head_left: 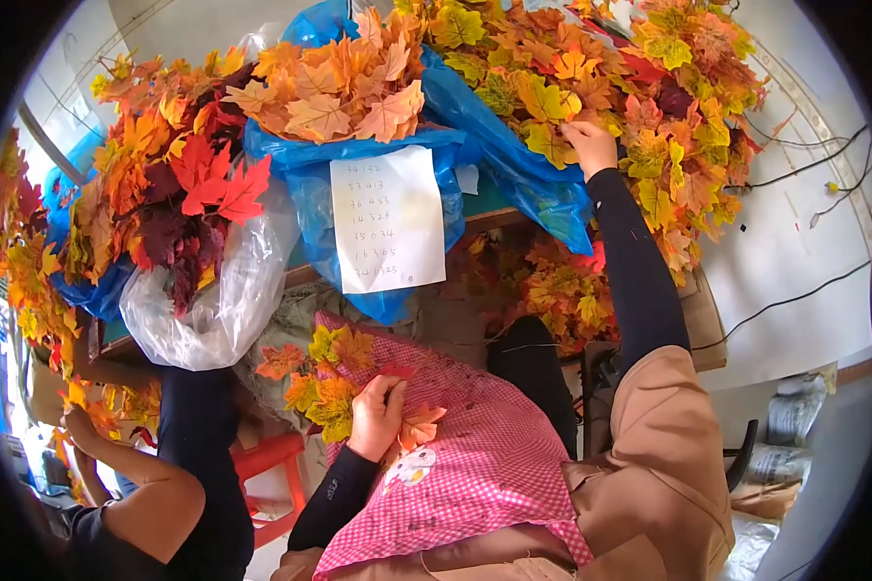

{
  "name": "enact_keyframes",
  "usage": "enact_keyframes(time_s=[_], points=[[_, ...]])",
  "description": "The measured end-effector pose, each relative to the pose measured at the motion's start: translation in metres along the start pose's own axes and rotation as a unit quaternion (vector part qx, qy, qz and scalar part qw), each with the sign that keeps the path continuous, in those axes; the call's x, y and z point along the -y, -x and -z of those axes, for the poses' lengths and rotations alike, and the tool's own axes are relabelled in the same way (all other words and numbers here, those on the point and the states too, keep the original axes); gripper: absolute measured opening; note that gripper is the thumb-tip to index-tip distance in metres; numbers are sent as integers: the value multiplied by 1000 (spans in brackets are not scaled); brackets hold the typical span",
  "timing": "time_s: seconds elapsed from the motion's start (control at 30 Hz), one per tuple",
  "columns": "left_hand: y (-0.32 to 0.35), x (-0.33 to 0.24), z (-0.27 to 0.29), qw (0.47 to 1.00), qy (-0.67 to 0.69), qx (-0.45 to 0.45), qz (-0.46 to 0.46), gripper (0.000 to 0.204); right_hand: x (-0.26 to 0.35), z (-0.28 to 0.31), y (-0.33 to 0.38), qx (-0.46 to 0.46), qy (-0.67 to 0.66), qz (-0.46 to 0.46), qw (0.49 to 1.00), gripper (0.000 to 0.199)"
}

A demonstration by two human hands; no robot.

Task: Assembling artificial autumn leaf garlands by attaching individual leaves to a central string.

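Observation:
My left hand is closed over my lap, gripping a small spray of artificial maple leaves in orange and yellow-green. A red leaf pokes out above its fingers, and an orange leaf hangs on its right side. The stems inside the fist are hidden. My right arm stretches forward to the far pile, where my right hand has its thumb and fingers pinched at the edge of a yellow maple leaf. That leaf lies among yellow, green and orange leaves on blue plastic.
A peach-orange leaf heap rests in a blue bag, with a handwritten paper sheet in front. Red and dark leaves spill over a clear bag. Another person's hand works at lower left, near a red stool.

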State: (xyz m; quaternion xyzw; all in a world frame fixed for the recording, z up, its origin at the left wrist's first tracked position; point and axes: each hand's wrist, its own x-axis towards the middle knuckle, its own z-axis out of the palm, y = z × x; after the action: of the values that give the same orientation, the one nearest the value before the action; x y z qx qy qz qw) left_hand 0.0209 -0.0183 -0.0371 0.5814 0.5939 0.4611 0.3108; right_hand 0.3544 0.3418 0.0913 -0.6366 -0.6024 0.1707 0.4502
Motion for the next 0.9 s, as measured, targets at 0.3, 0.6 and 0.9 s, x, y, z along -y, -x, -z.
enact_keyframes(time_s=[0.3, 0.6, 0.9], points=[[11, 6, 2, 999, -15, 21, 23, 9, 45, -9, 39, -89, -70, 271, 956, 15], [4, -4, 5, 1000, -2, 26, 11, 14, 91, -8, 120, 144, -112, 264, 947, 8], [-4, -25, 18, 997, -37, -23, -63, 14, 104, -31, 225, 249, -44, 344, 904, 11]])
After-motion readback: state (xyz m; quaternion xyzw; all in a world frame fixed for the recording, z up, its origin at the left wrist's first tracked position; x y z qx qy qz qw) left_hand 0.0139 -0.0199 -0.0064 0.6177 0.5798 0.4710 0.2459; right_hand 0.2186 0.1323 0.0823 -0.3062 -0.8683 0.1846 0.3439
